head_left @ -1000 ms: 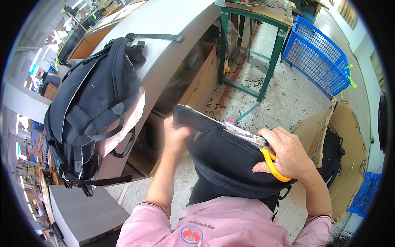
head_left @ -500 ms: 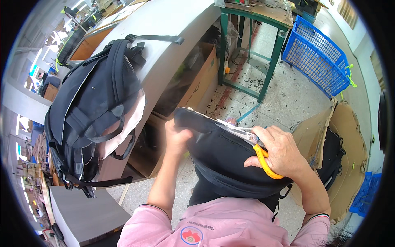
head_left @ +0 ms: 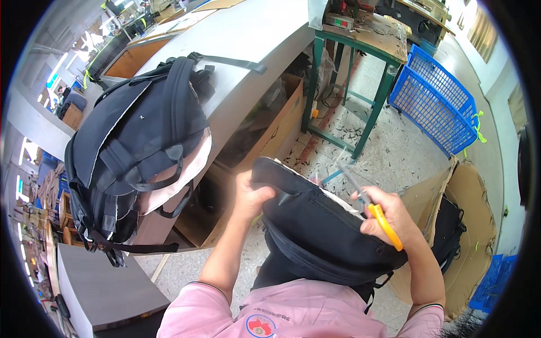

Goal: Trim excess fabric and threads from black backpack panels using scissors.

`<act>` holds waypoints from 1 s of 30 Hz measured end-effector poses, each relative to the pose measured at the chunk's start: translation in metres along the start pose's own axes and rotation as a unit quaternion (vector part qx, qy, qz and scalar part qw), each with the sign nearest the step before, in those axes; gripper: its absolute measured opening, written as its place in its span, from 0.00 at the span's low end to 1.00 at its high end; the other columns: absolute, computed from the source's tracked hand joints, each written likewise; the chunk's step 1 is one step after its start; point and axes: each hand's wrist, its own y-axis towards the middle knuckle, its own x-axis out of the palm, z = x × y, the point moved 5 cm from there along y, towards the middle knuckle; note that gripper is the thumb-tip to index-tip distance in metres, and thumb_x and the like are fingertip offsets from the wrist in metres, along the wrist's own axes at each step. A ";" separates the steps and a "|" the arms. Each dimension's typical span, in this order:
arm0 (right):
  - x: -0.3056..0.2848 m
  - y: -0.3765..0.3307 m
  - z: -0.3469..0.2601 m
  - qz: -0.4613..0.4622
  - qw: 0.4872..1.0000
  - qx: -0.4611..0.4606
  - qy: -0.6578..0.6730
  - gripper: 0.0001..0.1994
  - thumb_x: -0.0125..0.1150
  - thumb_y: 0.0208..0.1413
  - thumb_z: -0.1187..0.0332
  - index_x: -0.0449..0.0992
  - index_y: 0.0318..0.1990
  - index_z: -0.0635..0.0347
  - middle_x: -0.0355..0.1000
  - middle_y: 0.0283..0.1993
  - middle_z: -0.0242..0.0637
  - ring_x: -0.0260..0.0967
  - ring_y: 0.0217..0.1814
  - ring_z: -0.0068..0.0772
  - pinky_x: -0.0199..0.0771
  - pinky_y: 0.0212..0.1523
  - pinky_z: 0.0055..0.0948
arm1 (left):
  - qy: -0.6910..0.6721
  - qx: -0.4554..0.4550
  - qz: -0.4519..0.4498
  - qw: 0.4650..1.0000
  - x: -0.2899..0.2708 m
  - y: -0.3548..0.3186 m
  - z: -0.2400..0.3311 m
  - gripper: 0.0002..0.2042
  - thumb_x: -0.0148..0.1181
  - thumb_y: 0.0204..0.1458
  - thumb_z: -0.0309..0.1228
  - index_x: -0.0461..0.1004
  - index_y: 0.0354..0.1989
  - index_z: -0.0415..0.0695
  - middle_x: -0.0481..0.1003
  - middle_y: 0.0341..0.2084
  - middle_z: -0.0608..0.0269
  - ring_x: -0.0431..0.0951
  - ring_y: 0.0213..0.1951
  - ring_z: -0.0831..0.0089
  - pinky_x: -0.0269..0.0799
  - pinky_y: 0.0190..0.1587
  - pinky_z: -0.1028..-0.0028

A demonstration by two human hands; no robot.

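A black fabric bag piece (head_left: 327,225) with a pale raw edge along its far side lies across my lap. My left hand (head_left: 252,197) is closed round its left end, thumb on top. In my right hand (head_left: 389,217) are scissors (head_left: 385,228) with yellow handles, gripped through the loops. Their blades point up and away, blurred by motion, just past the raw edge and apart from it. To the left, a black backpack (head_left: 143,129) with loose straps and a pale pink inner panel rests on the white table.
The white table (head_left: 265,28) runs along the left, a cardboard box (head_left: 276,124) beneath it. Ahead stands a green-framed workbench (head_left: 366,129), dark scraps on the floor around it. A blue plastic basket (head_left: 434,101) and an open carton (head_left: 473,225) holding black bags are at right.
My right hand has lifted the scissors off the raw edge and drawn them slightly right and down. The bag piece sits a little lower in view, still in my left hand.
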 end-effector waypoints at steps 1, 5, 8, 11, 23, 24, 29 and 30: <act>-0.006 0.000 -0.008 0.026 0.999 -0.013 -0.036 0.30 0.72 0.37 0.54 0.69 0.43 0.68 0.65 0.23 0.40 0.60 0.21 0.36 0.65 0.26 0.26 | -0.001 0.003 0.001 1.000 0.004 0.000 0.003 0.25 0.74 0.33 0.43 0.76 0.35 0.38 0.75 0.33 0.67 0.73 0.35 0.77 0.68 0.40 0.77; -0.007 0.004 -0.021 0.091 0.983 -0.101 -0.126 0.32 0.71 0.37 0.50 0.69 0.44 0.66 0.65 0.24 0.41 0.61 0.22 0.37 0.66 0.28 0.29 | 0.049 0.017 -0.010 0.999 0.015 0.002 0.009 0.23 0.73 0.34 0.43 0.76 0.33 0.38 0.75 0.30 0.69 0.72 0.33 0.79 0.68 0.38 0.78; -0.007 0.008 -0.041 0.065 0.970 -0.119 -0.200 0.35 0.68 0.37 0.46 0.67 0.47 0.63 0.67 0.29 0.43 0.64 0.29 0.41 0.67 0.32 0.33 | 0.073 0.028 -0.025 0.997 0.024 0.002 0.016 0.21 0.73 0.35 0.43 0.76 0.31 0.40 0.74 0.26 0.72 0.72 0.31 0.80 0.67 0.35 0.78; -0.007 0.011 -0.050 0.025 0.958 -0.096 -0.270 0.37 0.65 0.38 0.42 0.64 0.51 0.60 0.65 0.33 0.45 0.65 0.37 0.45 0.66 0.36 0.37 | 0.070 0.029 -0.040 0.996 0.031 0.002 0.020 0.21 0.73 0.35 0.42 0.76 0.31 0.39 0.74 0.27 0.71 0.72 0.31 0.80 0.67 0.36 0.79; -0.009 0.014 -0.078 -0.015 0.938 -0.148 -0.312 0.27 0.66 0.43 0.50 0.67 0.42 0.62 0.68 0.26 0.47 0.68 0.30 0.50 0.68 0.32 0.39 | 0.080 -0.004 -0.072 0.994 0.048 -0.004 0.029 0.18 0.73 0.36 0.36 0.77 0.35 0.39 0.76 0.29 0.70 0.73 0.32 0.81 0.68 0.37 0.78; -0.009 0.014 -0.078 -0.011 0.940 -0.165 -0.299 0.25 0.66 0.43 0.51 0.68 0.40 0.62 0.69 0.25 0.48 0.69 0.28 0.51 0.68 0.29 0.39 | 0.082 -0.004 -0.073 0.994 0.048 -0.005 0.028 0.18 0.73 0.37 0.36 0.77 0.35 0.39 0.76 0.29 0.70 0.73 0.32 0.81 0.68 0.37 0.79; -0.004 0.011 -0.068 0.015 0.951 -0.175 -0.255 0.22 0.67 0.44 0.55 0.67 0.37 0.63 0.69 0.23 0.49 0.69 0.24 0.53 0.68 0.25 0.39 | 0.069 0.002 -0.076 0.995 0.051 -0.005 0.030 0.17 0.72 0.37 0.35 0.77 0.34 0.39 0.76 0.29 0.70 0.73 0.32 0.80 0.68 0.37 0.79; -0.004 0.010 -0.066 0.025 0.957 -0.172 -0.234 0.22 0.67 0.44 0.56 0.67 0.37 0.63 0.69 0.24 0.50 0.69 0.24 0.53 0.68 0.25 0.39 | 0.069 0.001 -0.079 0.994 0.051 -0.005 0.029 0.17 0.72 0.37 0.35 0.77 0.34 0.40 0.76 0.29 0.70 0.73 0.32 0.80 0.68 0.37 0.79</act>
